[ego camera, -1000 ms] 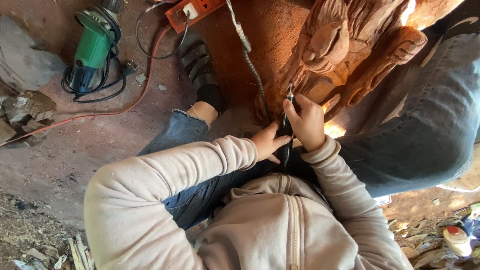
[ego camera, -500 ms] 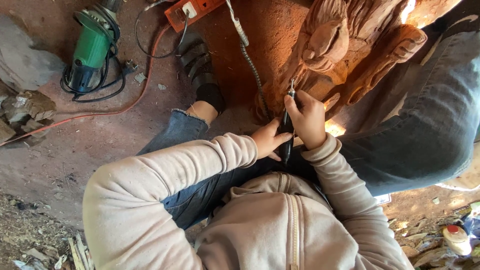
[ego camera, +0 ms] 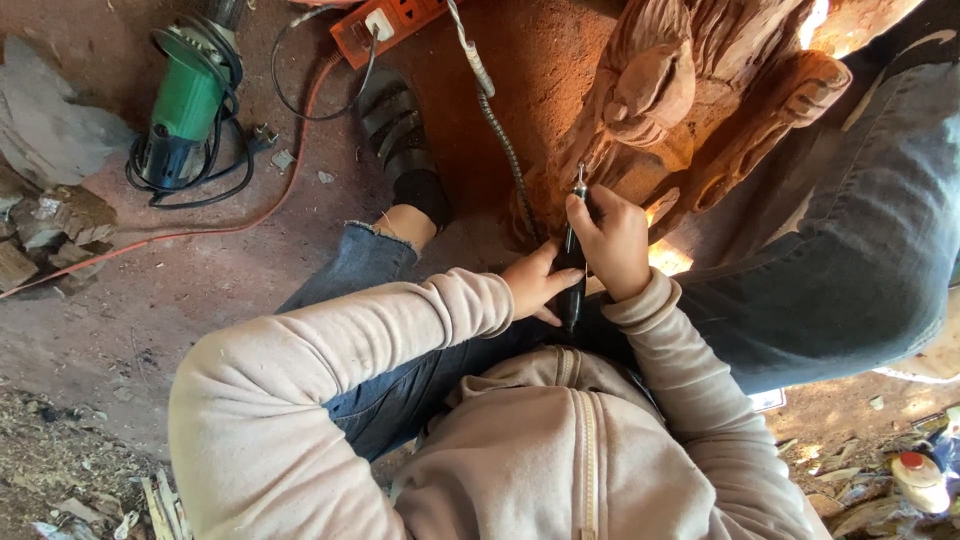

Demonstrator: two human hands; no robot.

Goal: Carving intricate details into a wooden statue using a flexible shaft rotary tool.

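Note:
A reddish-brown wooden carving (ego camera: 690,110) with figure shapes stands in front of me, between my legs. My right hand (ego camera: 612,240) grips a slim black rotary tool handpiece (ego camera: 573,262), its metal tip touching the carving's lower part. My left hand (ego camera: 535,285) rests against the handpiece's lower end, fingers around it. A ribbed flexible shaft (ego camera: 497,110) runs from the top of the view down toward the carving's base. Both arms wear a beige zip hoodie (ego camera: 560,460).
A green angle grinder (ego camera: 185,105) with coiled black cable lies at top left. An orange power strip (ego camera: 385,20) sits at the top edge. My sandalled foot (ego camera: 400,135) rests on the red dusty floor. Wood scraps (ego camera: 50,230) lie left; a small bottle (ego camera: 915,480) sits at bottom right.
My hands and the handpiece have stayed almost still against the carving; only the view has shifted slightly.

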